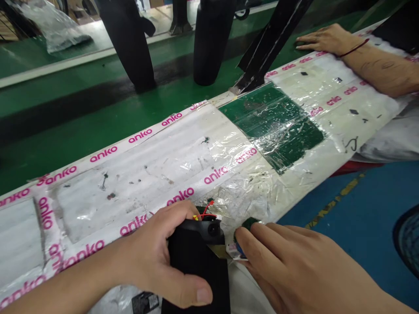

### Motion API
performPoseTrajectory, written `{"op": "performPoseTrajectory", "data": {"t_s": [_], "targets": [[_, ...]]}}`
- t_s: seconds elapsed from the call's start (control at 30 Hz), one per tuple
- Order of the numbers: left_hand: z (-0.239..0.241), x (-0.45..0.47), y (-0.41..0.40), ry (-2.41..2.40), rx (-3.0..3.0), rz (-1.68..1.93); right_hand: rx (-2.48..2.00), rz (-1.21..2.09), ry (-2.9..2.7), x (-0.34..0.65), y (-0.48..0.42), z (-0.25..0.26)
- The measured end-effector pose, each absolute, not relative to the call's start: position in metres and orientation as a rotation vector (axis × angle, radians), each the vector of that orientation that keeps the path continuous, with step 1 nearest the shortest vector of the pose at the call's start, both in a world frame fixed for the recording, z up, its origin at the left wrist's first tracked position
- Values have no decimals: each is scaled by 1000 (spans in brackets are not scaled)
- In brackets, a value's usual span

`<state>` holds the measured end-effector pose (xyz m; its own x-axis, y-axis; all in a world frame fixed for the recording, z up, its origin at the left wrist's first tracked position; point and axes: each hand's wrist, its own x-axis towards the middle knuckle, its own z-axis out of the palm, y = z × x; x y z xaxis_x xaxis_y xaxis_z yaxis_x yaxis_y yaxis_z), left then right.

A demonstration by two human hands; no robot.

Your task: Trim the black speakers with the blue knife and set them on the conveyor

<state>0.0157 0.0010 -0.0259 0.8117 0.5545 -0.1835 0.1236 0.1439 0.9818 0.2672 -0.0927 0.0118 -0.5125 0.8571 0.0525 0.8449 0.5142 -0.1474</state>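
Note:
My left hand (157,257) is wrapped around a long black housing (196,266), with the thumb lying across its face and the fingertips hidden behind its far side. At the upper end sits a black plastic cap with a round hole (212,228). Red and yellow wires (207,213) with a small white connector stick out above the cap. My right hand (288,257) is closed on a knife (236,251), most of whose handle the fingers cover. Its blade (218,250) lies against or just over the housing, right below the cap; whether it cuts in cannot be told.
A narrow ledge (131,174) covered in "anko" tape and clear film runs across the view. Behind it, black posts (214,43) stand over a green surface (75,109). Another person's forearm and hand (343,46) rest on the ledge at upper right. A plastic bag (62,30) lies far left.

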Motion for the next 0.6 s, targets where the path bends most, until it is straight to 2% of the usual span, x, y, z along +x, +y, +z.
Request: {"op": "performPoseTrajectory", "data": {"t_s": [0.6], "targets": [[-26,17,1,594,1405,334,-1498,167,-2630,265,-90,14]]}}
